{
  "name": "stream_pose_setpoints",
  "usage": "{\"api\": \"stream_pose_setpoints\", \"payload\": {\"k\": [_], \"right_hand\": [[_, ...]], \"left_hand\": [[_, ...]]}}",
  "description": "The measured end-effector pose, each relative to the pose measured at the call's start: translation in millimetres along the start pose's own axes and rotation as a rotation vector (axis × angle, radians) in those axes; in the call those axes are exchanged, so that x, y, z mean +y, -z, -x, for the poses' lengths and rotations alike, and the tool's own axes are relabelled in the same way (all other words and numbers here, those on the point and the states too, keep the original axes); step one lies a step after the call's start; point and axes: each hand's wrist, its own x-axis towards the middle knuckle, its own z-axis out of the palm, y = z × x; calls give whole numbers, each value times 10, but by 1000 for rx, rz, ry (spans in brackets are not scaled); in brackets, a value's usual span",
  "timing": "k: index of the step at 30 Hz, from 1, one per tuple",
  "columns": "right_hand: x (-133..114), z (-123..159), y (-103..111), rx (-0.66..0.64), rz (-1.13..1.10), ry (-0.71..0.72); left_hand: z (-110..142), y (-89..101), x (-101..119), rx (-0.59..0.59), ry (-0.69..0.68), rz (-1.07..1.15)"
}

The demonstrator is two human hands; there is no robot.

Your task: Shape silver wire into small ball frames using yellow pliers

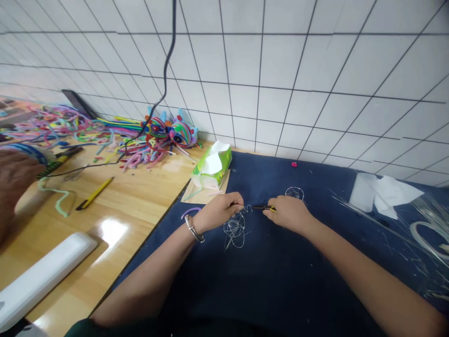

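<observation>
nearest on the dark surface (273,281), a loose tangle (234,228) of wire lies just on the near side of the left hand (224,210). its fingers pinch the bent wire (249,206), which pokes out rightward, roughly crosswise, into a small hook. the right hand (289,213) has its fingers wrapped round the pliers (264,208), also lying crosswise, tips pointing left at that hook. so the hook sits between the left fingers and the tips; whether they touch i cannot tell. farther off are the tissue pack (221,172) and, near the wall (280,112), a pink bit (293,164).
</observation>
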Motion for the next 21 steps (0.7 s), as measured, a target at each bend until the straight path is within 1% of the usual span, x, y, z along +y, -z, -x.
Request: {"api": "stream_pose_setpoints", "payload": {"k": [5, 11, 15, 21], "right_hand": [[-44, -135, 38, -69, 41, 7], [-92, -136, 42, -92, 81, -3], [-66, -31, 2, -76, 84, -19], [-24, 264, -36, 22, 86, -71]], "left_hand": [[-5, 7, -59, 33, -30, -52], [-7, 1, -51, 18, 3, -76], [-4, -12, -52, -8, 46, -62], [2, -46, -23, -46, 55, 46]]}}
